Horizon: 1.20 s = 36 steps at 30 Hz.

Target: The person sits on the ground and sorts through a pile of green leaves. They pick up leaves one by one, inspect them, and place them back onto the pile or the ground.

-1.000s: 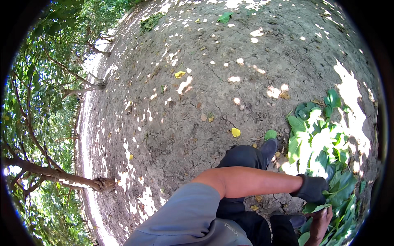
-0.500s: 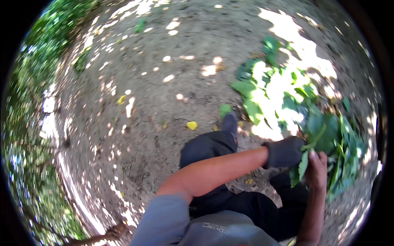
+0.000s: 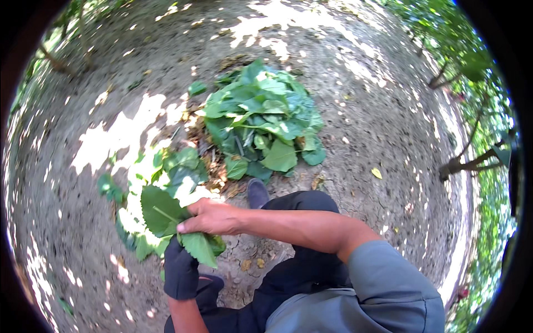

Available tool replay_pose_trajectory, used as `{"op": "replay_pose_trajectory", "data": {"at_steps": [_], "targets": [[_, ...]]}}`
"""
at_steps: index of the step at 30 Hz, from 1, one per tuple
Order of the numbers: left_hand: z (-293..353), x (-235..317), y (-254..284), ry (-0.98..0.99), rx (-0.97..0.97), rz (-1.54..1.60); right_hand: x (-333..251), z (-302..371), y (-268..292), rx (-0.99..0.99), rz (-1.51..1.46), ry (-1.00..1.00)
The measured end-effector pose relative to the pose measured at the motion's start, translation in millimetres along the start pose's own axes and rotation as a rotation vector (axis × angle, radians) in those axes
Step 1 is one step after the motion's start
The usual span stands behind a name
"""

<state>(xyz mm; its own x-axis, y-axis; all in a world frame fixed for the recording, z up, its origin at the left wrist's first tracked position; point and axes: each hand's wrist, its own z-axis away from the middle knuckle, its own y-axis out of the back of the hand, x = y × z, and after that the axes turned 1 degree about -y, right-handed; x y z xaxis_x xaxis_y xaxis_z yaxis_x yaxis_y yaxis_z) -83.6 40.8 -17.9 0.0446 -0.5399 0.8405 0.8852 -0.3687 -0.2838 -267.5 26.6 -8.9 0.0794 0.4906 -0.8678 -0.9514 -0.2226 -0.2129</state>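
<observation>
Down low, both hands' fingers clamped on leaf bunch (image 3: 166, 222) (gloved left hand (image 3: 180, 269) half-hidden, right hand (image 3: 211, 217) bare).

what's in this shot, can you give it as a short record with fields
setting: bare dirt ground in dappled sun, trees at the rim
left hand: in a dark glove, gripping a bunch of green leaves from below
right hand: bare, fingers laid on the top of the bunch
leaf pile: large heap of green leaves on the ground ahead, apart from the hands
loose leaves: smaller scatter between the heap and the bunch
clothing: dark trousers, grey sleeve, dark shoe
</observation>
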Motion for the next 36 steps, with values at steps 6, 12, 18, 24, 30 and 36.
{"op": "replay_pose_trajectory", "data": {"at_steps": [6,12,18,24,30,36], "targets": [[-30.0,-14.0,-28.7,-0.189,-0.099,-0.216,33.8,11.9,37.5,0.093,-0.091,0.115],[-55.1,-24.0,-32.4,-0.095,-0.126,-0.204,29.6,17.8,53.4,0.148,0.0,0.137],[-67.2,-32.0,-44.6,-0.086,-0.171,-0.369,37.7,21.0,65.1,0.219,-0.01,0.137],[-72.1,-27.1,-69.4,-0.221,-0.181,-0.43,32.7,30.7,88.3,0.211,-0.173,0.192],[-84.5,-32.8,-65.5,-0.334,-0.316,-0.643,28.3,40.3,97.4,0.225,-0.205,0.155],[-89.1,-41.9,-55.3,-0.217,-0.313,-0.604,24.9,42.5,97.3,0.249,-0.193,0.166]]}}
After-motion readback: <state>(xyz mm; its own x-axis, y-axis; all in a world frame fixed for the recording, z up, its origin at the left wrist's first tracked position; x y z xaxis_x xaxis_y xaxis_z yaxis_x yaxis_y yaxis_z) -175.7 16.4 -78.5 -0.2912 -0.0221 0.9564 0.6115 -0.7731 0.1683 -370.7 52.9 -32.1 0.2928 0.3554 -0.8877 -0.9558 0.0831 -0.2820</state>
